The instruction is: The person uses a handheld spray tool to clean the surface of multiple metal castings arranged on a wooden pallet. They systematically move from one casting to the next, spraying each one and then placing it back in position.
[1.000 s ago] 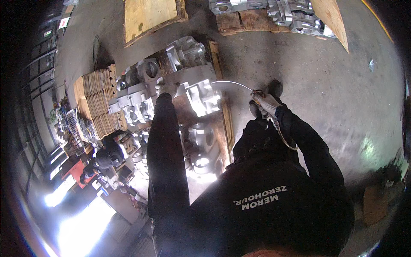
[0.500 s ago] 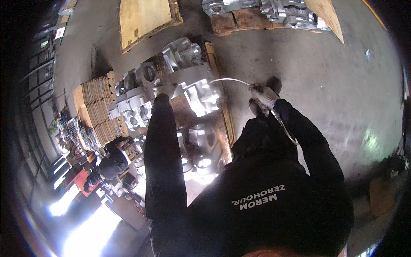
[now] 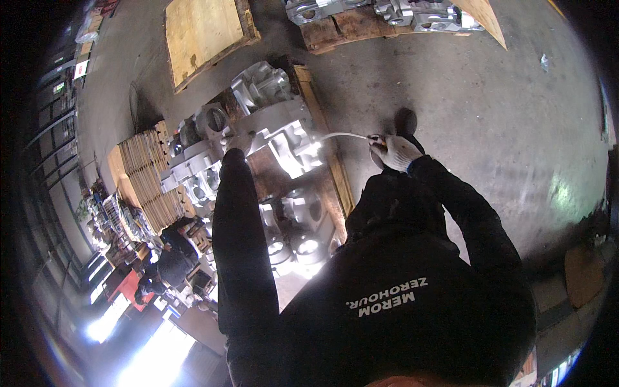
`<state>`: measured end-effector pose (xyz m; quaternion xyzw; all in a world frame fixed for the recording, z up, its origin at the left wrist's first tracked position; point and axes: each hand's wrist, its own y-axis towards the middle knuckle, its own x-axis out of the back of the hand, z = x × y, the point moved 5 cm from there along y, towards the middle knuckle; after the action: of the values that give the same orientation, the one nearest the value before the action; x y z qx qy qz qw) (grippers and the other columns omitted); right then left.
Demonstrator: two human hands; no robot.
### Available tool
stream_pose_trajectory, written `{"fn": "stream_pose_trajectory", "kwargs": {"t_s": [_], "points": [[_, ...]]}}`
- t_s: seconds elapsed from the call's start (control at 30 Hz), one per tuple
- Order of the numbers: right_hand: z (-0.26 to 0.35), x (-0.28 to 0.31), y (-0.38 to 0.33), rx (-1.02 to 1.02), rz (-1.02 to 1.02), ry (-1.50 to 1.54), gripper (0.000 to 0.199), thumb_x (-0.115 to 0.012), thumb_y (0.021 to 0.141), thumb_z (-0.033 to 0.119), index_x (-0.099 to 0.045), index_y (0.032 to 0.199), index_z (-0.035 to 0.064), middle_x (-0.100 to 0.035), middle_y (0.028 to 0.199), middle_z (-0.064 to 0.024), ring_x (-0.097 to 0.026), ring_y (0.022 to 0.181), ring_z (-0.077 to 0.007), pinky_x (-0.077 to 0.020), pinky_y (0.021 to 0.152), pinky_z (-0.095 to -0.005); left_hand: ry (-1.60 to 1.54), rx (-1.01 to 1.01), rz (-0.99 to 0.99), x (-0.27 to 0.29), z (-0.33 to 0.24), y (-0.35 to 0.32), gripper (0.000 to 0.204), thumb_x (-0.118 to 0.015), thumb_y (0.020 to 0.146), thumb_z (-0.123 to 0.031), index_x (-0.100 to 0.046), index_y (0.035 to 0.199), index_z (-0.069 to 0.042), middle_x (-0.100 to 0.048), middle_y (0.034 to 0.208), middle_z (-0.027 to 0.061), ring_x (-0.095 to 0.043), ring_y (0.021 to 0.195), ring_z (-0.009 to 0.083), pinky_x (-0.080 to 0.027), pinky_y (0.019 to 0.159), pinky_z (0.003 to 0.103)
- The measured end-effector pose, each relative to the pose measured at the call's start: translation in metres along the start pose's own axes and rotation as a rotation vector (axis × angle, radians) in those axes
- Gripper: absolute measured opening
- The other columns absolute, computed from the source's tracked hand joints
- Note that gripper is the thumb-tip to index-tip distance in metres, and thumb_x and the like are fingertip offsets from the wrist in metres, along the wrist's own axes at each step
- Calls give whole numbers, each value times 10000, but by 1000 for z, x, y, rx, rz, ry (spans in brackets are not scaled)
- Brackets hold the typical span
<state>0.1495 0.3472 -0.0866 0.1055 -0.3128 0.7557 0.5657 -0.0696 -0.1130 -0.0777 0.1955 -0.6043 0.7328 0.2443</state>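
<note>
A glove covers my right hand (image 3: pixel 396 153), closed around what looks like an air blow gun (image 3: pixel 374 140). Its long, thin, pale curved tube (image 3: pixel 345 135) reaches left to a silver metal casting (image 3: pixel 293 151) on the pallet. My left hand (image 3: pixel 238 141), also gloved, is at the castings at the end of the outstretched left sleeve. It blends with the grey metal, so its fingers do not show clearly. Beside it stands another casting (image 3: pixel 211 120) with a round hole. More castings (image 3: pixel 303 213) lie nearer to me on the same pallet.
The wooden pallet's edge (image 3: pixel 336 171) runs between the castings and my body. A plywood-topped pallet (image 3: pixel 203 35) and another pallet of castings (image 3: pixel 361 29) stand farther off. Stacked cardboard (image 3: pixel 145 171) is at the left, with a person in dark clothes (image 3: pixel 174 261) nearby.
My right hand has shifted slightly left and down, and the tube's tip has moved lower along the casting. The whole view has shifted a little; my left hand stays at the castings.
</note>
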Motion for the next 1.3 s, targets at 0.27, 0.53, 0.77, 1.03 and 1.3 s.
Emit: {"fn": "stream_pose_trajectory", "kwargs": {"t_s": [0.27, 0.53, 0.77, 1.03, 1.3], "points": [[-10, 3, 10, -38, 134, 59, 299, -546, 989, 332, -648, 1127, 88, -699, 952, -201, -684, 823, -396, -534, 698, -473, 11, -31, -64, 0, 1, 3, 905, -475, 914, -645, -155, 1566, -105, -321, 1502, 361, -321, 1419, 474, -307, 1142, 519], [-17, 13, -25, -7, 195, 296, 443, -527, 997, 451, -643, 1097, 36, -697, 824, -173, -697, 743, -262, -548, 714, -407, -51, 20, -223, -29, 50, 49, 1063, -548, 866, -671, 119, 1571, -238, -167, 1507, 444, -278, 1375, 591, -283, 1130, 589], [-8, 13, -36, -47, 183, 280, 468, -543, 983, 477, -656, 1130, 47, -712, 847, -149, -696, 831, -267, -532, 785, -391, 6, 69, -231, -15, 32, 26, 981, -539, 886, -645, 93, 1569, -335, -204, 1564, 327, -260, 1396, 570, -277, 1139, 587], [-37, 23, -4, -193, 214, 198, 394, -499, 1022, 423, -637, 1120, 68, -687, 805, -136, -696, 730, -273, -523, 657, -393, 111, 32, -131, 22, -5, -2, 901, -517, 861, -690, -301, 1538, -136, -345, 1553, 218, -325, 1445, 354, -218, 1195, 501], [-33, 34, 37, -132, 94, 148, 327, -497, 1008, 338, -620, 1140, 66, -707, 1026, -168, -673, 973, -362, -527, 822, -403, -56, 162, -81, 20, 4, -17, 1012, -526, 823, -735, -214, 1564, -120, -275, 1583, 240, -298, 1460, 373, -268, 1197, 421]]}}
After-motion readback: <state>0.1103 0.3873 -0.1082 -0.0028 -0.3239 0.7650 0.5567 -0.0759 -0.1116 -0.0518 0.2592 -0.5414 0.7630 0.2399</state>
